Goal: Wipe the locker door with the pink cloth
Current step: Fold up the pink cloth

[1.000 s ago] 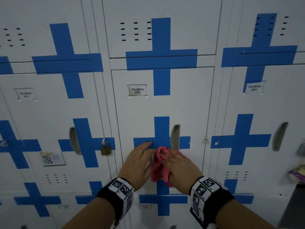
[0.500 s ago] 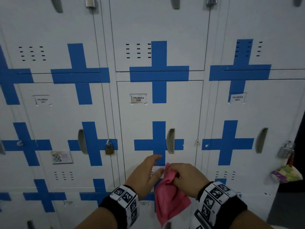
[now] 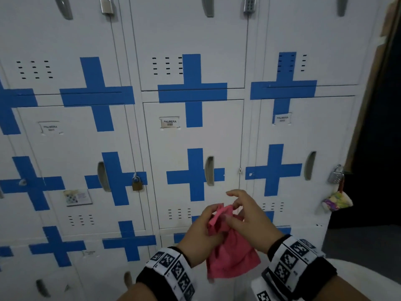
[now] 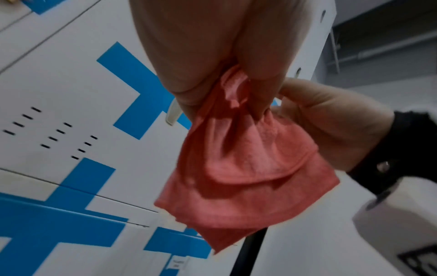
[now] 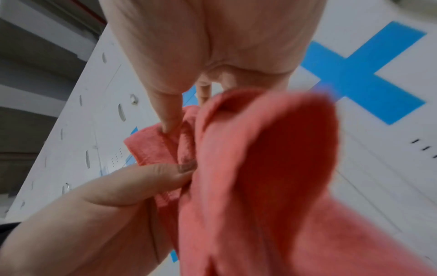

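The pink cloth [image 3: 232,255] hangs between both hands, a short way in front of the lockers and off their surface. My left hand [image 3: 204,231] pinches its bunched top from the left, and the wrist view shows the cloth [image 4: 243,168] drooping below those fingers. My right hand [image 3: 245,216] pinches the same top edge from the right, its index finger raised; its wrist view shows the cloth [image 5: 272,168] close and blurred. Behind the hands is the white locker door [image 3: 178,153] with a blue taped cross, a grey recessed handle [image 3: 209,170] and a name label [image 3: 170,122].
White lockers with blue crosses fill the wall. A brass padlock [image 3: 137,184] hangs on the left neighbour, a silver padlock [image 3: 336,175] and a colourful pouch [image 3: 337,202] on the right one. A dark opening [image 3: 377,148] lies beyond the right edge.
Both hands came away from the door and dropped lower. The cloth, pressed on the blue cross a second ago, now hangs loose between them, and the view has pulled back.
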Available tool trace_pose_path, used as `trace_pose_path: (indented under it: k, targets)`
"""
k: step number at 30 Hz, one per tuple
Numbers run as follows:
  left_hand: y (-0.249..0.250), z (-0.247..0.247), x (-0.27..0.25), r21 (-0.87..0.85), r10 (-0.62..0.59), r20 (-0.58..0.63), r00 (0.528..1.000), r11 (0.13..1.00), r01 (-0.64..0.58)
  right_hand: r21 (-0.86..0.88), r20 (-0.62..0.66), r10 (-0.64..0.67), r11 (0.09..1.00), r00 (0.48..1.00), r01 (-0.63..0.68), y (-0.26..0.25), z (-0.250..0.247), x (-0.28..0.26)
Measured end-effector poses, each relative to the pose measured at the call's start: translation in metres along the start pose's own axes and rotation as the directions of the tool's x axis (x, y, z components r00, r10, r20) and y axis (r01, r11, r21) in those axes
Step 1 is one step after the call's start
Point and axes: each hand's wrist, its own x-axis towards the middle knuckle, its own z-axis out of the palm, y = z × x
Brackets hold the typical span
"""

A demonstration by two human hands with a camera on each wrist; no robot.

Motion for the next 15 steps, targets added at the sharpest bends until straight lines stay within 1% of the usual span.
trace_pose_path:
  k: [3, 6, 7, 9, 10, 12, 15]
  targets:
    - [0.011, 0.019, -0.006, -0.085, 0.015, 0.019, 1.0, 0.996, -0.013, 0.011, 0.008, 0.084, 0.996, 0.996, -0.085, 0.006, -0.019, -0.029]
    - [0.02, 0.04, -0.012, -0.127, 0.056, 0.063, 0.996, 0.991, -0.048, 0.094, 0.057, 0.173, 0.98, 0.983, -0.178, 0.016, -0.038, -0.062]
    - [0.021, 0.049, -0.013, -0.145, 0.066, 0.075, 0.995, 0.988, -0.055, 0.113, 0.067, 0.182, 0.976, 0.981, -0.189, 0.019, -0.044, -0.074]
    - [0.022, 0.068, -0.016, -0.19, 0.068, 0.086, 0.994, 0.98, -0.051, 0.074, 0.07, 0.195, 0.977, 0.978, -0.2, 0.028, -0.055, -0.096]
    - [0.023, 0.078, -0.017, -0.208, 0.067, 0.09, 0.994, 0.977, -0.047, 0.023, 0.049, 0.204, 0.979, 0.978, -0.205, 0.032, -0.06, -0.107]
    - [0.019, 0.099, -0.019, -0.217, 0.064, 0.113, 0.992, 0.975, -0.038, -0.057, -0.036, 0.213, 0.975, 0.976, -0.215, 0.041, -0.071, -0.127]
    - [0.015, 0.13, -0.022, -0.176, 0.028, 0.144, 0.989, 0.984, -0.002, -0.066, -0.14, 0.253, 0.962, 0.957, -0.264, 0.053, -0.089, -0.155]
